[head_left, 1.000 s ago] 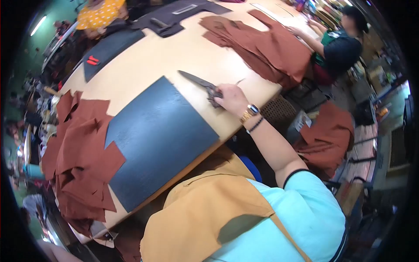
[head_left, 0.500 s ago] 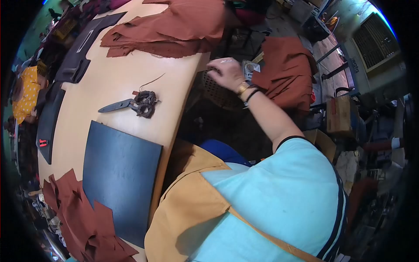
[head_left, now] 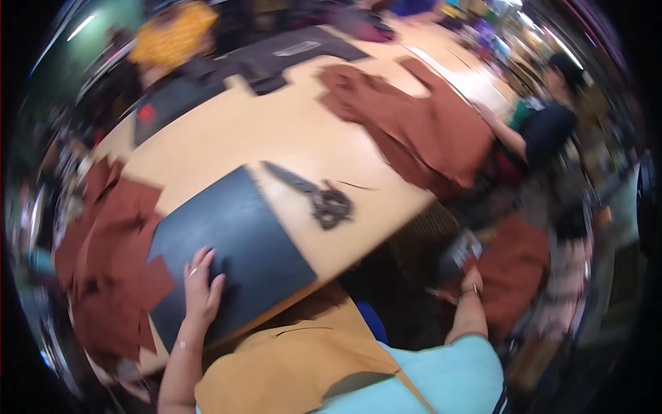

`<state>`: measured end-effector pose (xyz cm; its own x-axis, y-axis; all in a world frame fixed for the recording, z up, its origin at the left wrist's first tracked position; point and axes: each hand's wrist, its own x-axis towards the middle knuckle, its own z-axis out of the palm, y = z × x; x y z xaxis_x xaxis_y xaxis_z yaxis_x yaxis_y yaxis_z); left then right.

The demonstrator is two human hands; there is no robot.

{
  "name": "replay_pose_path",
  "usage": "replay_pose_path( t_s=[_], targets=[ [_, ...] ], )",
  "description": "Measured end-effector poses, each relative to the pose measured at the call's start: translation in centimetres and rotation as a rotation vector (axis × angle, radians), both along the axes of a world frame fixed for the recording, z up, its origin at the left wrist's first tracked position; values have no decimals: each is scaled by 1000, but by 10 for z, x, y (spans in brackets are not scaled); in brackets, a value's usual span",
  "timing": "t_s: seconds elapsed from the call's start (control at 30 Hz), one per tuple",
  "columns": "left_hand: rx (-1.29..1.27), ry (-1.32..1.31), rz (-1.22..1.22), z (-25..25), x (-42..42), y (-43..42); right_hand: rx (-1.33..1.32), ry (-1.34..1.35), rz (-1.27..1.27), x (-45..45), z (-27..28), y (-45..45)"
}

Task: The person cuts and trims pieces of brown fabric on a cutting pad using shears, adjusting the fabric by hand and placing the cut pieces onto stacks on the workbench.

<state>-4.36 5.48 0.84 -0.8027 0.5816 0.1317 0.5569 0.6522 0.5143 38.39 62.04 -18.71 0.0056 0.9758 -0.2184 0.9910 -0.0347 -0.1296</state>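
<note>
My left hand (head_left: 201, 286) is over the dark flat board (head_left: 234, 241) with its fingers apart and a ring on one; whether it presses on the board I cannot tell. On the right, beside the table, my right hand (head_left: 472, 280) is closed at the edge of a rust-brown cloth (head_left: 517, 269), blurred by motion. Large scissors (head_left: 303, 188) with dark-wrapped handles lie on the table next to the board. Cut rust-brown cloth pieces (head_left: 110, 255) overlap the board's left side.
More rust-brown cloth (head_left: 420, 124) is spread on the table (head_left: 214, 159) at the far right, near a person in dark clothing (head_left: 548, 131). Dark garment pieces (head_left: 269, 58) lie along the far edge. A person in yellow (head_left: 172, 38) is across the table.
The view has swung round. My left hand has come into view over the board. My right hand has gone from hanging by the table corner down to the rust-brown cloth beside it.
</note>
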Motion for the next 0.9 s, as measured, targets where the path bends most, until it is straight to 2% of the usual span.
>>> replay_pose_path(
  t_s=[0.03,0.07,0.1,0.13,0.17,0.2,0.23,0.27,0.3,0.37,0.4,0.43,0.47,0.5,0.53,0.57,0.6,0.63,0.67,0.7,0.73,0.77,0.8,0.83,0.9],
  targets=[
    [-25,8,4,2,2,2,55,-146,124,2,-1,1],
    [-55,3,14,5,3,3,3,-239,176,8,-9,10],
    [-91,-3,8,6,3,1,77,-58,33,-14,20,-9],
    [-87,-8,13,2,3,-2,229,264,80,26,-39,35],
    [-98,-12,18,2,3,-3,384,384,-32,35,-61,59],
    [-105,-19,10,1,3,-3,214,914,-563,-1,-17,43],
    [-112,-14,14,2,2,-2,207,934,-567,-20,24,29],
    [-118,-12,11,2,2,-2,392,1321,-702,-21,8,58],
    [-125,-17,6,2,3,-2,561,1453,-694,-45,41,51],
    [-113,-8,3,1,4,-3,786,1654,-469,-78,83,60],
    [-108,-6,-4,0,4,-4,753,1843,-377,-105,122,52],
    [-93,-33,-14,0,2,-6,741,1966,-436,-147,170,33],
    [-112,-10,51,-2,1,-5,847,1087,-99,-169,188,26],
    [-134,9,114,-5,1,-5,1133,221,53,-192,206,19],
    [-156,28,175,-8,-2,-9,1118,816,203,-229,214,23],
    [-244,36,239,-9,-12,-16,908,1428,217,-287,236,-6],
    [-284,53,318,-16,-24,-28,957,931,282,-321,278,-77],
    [-322,71,394,-19,-38,-43,906,733,375,-354,304,-145],
    [-383,52,459,-14,-53,-60,787,1222,1005,-382,251,-143],
    [-363,52,526,-17,-69,-83,180,1587,1642,-411,200,-143],
    [-367,62,599,-18,-85,-107,-294,1488,1699,-412,215,-199],
    [-382,86,691,-28,-103,-135,-777,1329,1614,-413,231,-256],
    [-295,60,764,-37,-117,-161,-1100,1129,1455,-415,248,-313],
    [-287,18,850,-49,-130,-181,-1133,1115,1479,-414,228,-337],
    [-56,132,775,-41,-123,-184,-1137,1077,1486,-404,201,-353]
  ],
)
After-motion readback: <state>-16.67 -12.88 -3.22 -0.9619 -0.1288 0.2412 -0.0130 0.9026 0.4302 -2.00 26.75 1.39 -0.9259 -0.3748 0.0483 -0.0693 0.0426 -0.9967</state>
